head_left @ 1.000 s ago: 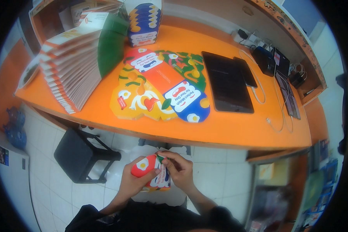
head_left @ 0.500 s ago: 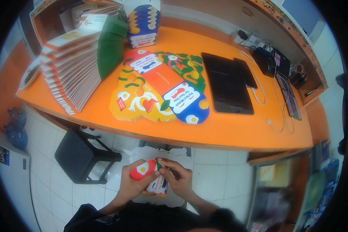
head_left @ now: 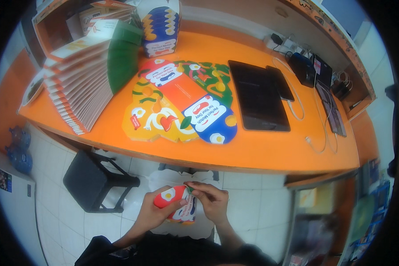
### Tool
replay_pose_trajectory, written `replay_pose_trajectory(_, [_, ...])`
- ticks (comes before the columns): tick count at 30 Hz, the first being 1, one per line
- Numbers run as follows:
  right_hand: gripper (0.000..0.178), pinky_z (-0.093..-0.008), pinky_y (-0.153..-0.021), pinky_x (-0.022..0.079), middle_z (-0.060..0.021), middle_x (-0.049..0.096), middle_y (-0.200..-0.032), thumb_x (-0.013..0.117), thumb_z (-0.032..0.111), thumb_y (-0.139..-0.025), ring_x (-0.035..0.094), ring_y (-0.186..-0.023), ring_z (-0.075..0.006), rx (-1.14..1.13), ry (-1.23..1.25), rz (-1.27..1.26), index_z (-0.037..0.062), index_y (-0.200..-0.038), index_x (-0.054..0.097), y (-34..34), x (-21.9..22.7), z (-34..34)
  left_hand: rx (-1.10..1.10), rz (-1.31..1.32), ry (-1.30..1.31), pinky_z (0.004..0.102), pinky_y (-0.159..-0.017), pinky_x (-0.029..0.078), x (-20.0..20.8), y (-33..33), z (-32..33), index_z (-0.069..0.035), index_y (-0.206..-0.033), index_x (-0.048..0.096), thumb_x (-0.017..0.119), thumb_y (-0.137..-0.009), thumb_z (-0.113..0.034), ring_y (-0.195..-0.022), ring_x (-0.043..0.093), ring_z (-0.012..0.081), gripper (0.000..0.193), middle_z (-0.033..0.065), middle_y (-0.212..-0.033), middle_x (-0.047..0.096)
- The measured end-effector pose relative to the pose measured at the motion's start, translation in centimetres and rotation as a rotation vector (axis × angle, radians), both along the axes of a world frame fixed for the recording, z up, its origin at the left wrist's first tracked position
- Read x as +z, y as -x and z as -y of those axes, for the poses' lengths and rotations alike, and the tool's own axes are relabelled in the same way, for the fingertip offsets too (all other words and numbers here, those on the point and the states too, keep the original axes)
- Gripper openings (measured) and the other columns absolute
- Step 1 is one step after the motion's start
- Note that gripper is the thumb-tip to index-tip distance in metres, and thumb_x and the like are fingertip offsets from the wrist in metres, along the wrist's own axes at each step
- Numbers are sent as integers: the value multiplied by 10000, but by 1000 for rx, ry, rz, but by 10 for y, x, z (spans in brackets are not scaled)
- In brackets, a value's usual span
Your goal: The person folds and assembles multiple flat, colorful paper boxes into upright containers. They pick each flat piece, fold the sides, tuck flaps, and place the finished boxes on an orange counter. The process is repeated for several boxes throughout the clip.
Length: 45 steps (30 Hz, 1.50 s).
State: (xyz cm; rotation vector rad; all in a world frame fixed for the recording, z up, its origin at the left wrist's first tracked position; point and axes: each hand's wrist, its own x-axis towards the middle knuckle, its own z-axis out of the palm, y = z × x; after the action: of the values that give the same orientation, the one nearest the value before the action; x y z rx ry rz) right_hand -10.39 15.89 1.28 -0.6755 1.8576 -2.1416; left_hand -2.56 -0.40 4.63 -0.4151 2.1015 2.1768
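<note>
Low in front of my body, above my lap, is a small printed food carton (head_left: pixel 163 197), partly folded, with a red panel, a fried-egg picture and a white-and-blue face. My left hand (head_left: pixel 151 214) wraps round its red side, thumb lying across the front. The fingers of my right hand (head_left: pixel 213 205) pinch the carton's upper right edge, at a small green part. White scalloped cardboard sheets (head_left: pixel 160 178) lie beneath the hands. On the desk are flat carton blanks (head_left: pixel 181 91) in red, yellow, green and blue, and nested folded cartons (head_left: pixel 161 48).
An orange desk (head_left: pixel 270 153) spans the view ahead. At its left stands a fanned row of green-and-white folded cartons (head_left: pixel 86 77). A black tablet (head_left: pixel 261 99), a phone (head_left: pixel 280 83) and cables lie at the right. A dark stool (head_left: pixel 91 181) stands on the tiled floor.
Both hands and the carton have shifted slightly right. My right hand has drawn a little away from my left, and more of the carton's white-and-blue front shows.
</note>
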Motion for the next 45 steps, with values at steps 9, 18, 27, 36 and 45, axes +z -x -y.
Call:
replay_pose_trajectory(9, [290, -293, -919, 456, -138, 597, -1209, 579, 70, -907, 576, -1079, -177, 209, 103, 137, -7, -1187, 579, 7, -24, -1, -9, 66, -198, 277, -817, 476, -10, 4, 0, -27, -1113, 554, 705, -837, -228, -925, 600, 143, 373, 75, -1007, 625])
replay_pose_trajectory(18, [299, -271, -888, 455, -91, 625, -1153, 554, 160, -939, 572, -1015, -132, 176, -15, 369, 3, -1192, 587, 7, -58, -7, 56, 320, -331, 306, -820, 497, -50, 14, -2, -14, -1106, 567, 692, -825, -140, -909, 621, 162, 332, 75, -983, 643])
replay_pose_trajectory(27, [283, -285, -909, 450, -91, 630, -1147, 567, 48, -905, 580, -1055, -165, 171, -128, 389, 7, -1185, 586, 15, -75, -11, 151, 447, -284, 338, -839, 499, -67, 25, -4, 2, -1104, 580, 708, -797, -98, -931, 646, 190, 348, 105, -1001, 666])
replay_pose_trajectory(36, [357, -333, -951, 430, -159, 600, -1164, 561, 38, -908, 565, -1120, -230, 141, -6, 522, 0, -1250, 468, 13, -69, -6, 51, 394, -189, 395, -918, 479, -64, 28, 0, -21, -1147, 526, 706, -823, -207, -1029, 620, 294, 415, 133, -1093, 623])
replay_pose_trajectory(45, [207, -323, -975, 425, -213, 605, -1138, 573, -45, -881, 545, -1158, -253, 26, 182, 358, -37, -1075, 501, -7, -54, 9, 138, 240, -215, 292, -766, 509, -43, 12, -3, 29, -1018, 624, 690, -794, -25, -830, 644, 145, 240, 73, -916, 674])
